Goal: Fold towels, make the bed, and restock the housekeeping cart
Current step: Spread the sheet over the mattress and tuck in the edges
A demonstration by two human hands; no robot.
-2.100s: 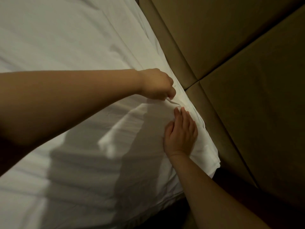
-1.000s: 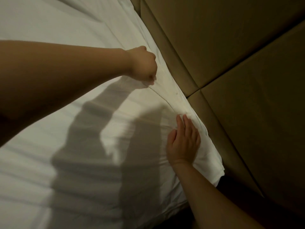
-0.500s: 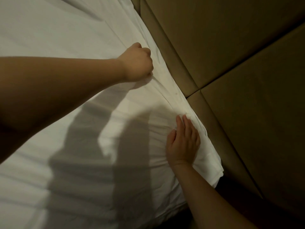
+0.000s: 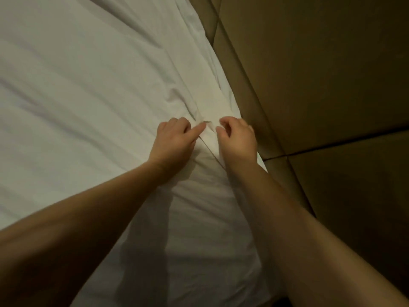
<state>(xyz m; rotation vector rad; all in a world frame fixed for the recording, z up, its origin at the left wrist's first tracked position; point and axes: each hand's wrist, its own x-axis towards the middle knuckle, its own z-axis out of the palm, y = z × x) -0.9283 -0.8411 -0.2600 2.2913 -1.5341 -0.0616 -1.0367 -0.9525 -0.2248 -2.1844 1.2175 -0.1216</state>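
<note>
View: head camera, looking down along both bare forearms to the side of a bed.
White sheet (image 4: 88, 85): spread over the mattress and filling the left and middle of the picture; its right border lies against the headboard, and soft creases run across it.
Folded edge (image 4: 210, 152): a straight line in the sheet running on a slant between the two hands, with a flatter band of cloth on its right.
Left hand (image 4: 173, 142): back up, on the sheet just left of the folded edge.
Left fingers (image 4: 174, 124): curled down into the cloth, where creases fan out from the knuckles; the thumb lies stretched toward the edge, its tip on the sheet.
Right hand (image 4: 239, 142): back up, on the band of cloth just right of the edge, close beside the headboard.
Right fingers (image 4: 230, 124): curled, the thumb tip drawn in near them; whether cloth is caught between them cannot be told.
Gap between hands: narrow, the thumbs near but apart.
Padded headboard (image 4: 309, 74): tan panels along the right, parted by a dark seam (image 4: 332, 145).
Shadow (image 4: 150, 240): falls on the sheet below the left forearm.
</note>
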